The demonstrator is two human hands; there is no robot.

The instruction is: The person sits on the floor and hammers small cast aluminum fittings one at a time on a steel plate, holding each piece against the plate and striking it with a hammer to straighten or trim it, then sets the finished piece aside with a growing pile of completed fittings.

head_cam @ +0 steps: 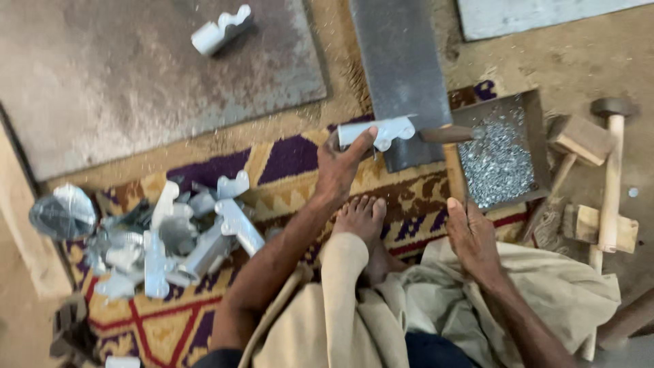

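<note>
Heap of bent sheet-metal pieces [170, 238] at far left on patterned rug [286, 160], crowding rug's left edge. Lone metal piece [219, 28] up on grey slab [136, 75], bare surface all round it. Left hand [344, 167] clamped on white metal bracket [377, 131], held at lower edge of dark steel plate [402, 68]. Right hand [470, 238] near own knee, fingers loose, holding nothing, just below tray of small rivets [501, 153]. Wooden mallets [606, 177] crowded at far right.

Left hand [340, 167] gripped a bent metal bracket [376, 131], rivet tray [535, 146] just right of it, right hand [472, 240] empty below
</note>
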